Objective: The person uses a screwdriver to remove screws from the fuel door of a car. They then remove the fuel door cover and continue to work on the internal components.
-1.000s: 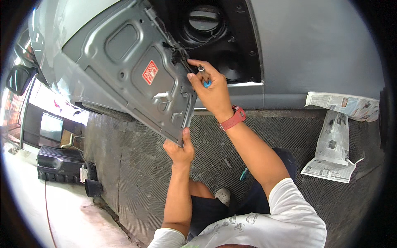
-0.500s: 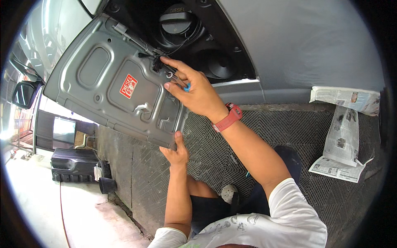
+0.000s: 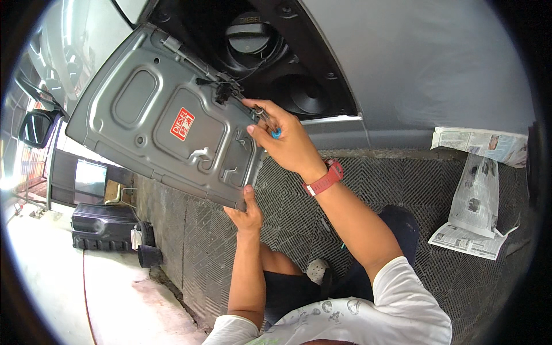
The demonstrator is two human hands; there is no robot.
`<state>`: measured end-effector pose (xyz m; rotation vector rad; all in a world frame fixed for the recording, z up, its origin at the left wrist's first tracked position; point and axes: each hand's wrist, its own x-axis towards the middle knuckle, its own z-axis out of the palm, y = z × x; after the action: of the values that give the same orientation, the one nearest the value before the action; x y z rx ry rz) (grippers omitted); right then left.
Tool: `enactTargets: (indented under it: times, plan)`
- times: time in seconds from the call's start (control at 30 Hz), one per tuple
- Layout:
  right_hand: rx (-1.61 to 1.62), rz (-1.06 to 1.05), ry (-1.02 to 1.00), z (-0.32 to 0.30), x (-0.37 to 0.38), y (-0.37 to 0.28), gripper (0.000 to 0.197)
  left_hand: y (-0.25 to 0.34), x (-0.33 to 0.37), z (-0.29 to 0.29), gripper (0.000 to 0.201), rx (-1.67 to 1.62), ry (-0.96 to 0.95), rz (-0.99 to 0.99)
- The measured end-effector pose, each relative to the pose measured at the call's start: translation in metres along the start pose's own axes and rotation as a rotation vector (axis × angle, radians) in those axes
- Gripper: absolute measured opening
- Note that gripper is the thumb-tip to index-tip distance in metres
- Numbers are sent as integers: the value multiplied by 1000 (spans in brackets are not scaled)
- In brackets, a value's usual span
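Ridged dark matting (image 3: 299, 213) is lying below. I'm watching the right grip (image 3: 287, 138) holding a slim blue-ended tool (image 3: 276, 134) near the black hinge fitting (image 3: 223, 93), the left grip (image 3: 247, 215) pinching the grey flap (image 3: 158, 123) by its lower corner; it's standing open beside the dark recess (image 3: 315, 68).

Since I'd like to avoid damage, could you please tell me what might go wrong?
The slim tool in the right hand might slip and scratch the grey flap. The thin cable near that hand could get snagged. If the left hand loses the flap's corner, the flap may swing.
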<state>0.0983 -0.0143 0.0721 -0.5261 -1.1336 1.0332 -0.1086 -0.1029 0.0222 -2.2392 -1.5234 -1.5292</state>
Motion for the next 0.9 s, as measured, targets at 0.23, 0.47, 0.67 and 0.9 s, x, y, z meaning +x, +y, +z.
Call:
enactTargets:
  times: [0.23, 0.47, 0.67, 0.9]
  plan:
    - [-19, -1, 72, 8, -4, 6, 46, -8, -5, -4, 28, 56, -25, -14]
    - [29, 24, 53, 11, 2, -12, 45, 3, 5, 2, 16, 30, 46, 60]
    - [18, 1, 72, 17, 9, -24, 42, 8, 8, -2, 15, 58, 13, 79]
    - [-32, -11, 68, 20, 11, -31, 40, 12, 7, -3, 27, 42, -10, 11]
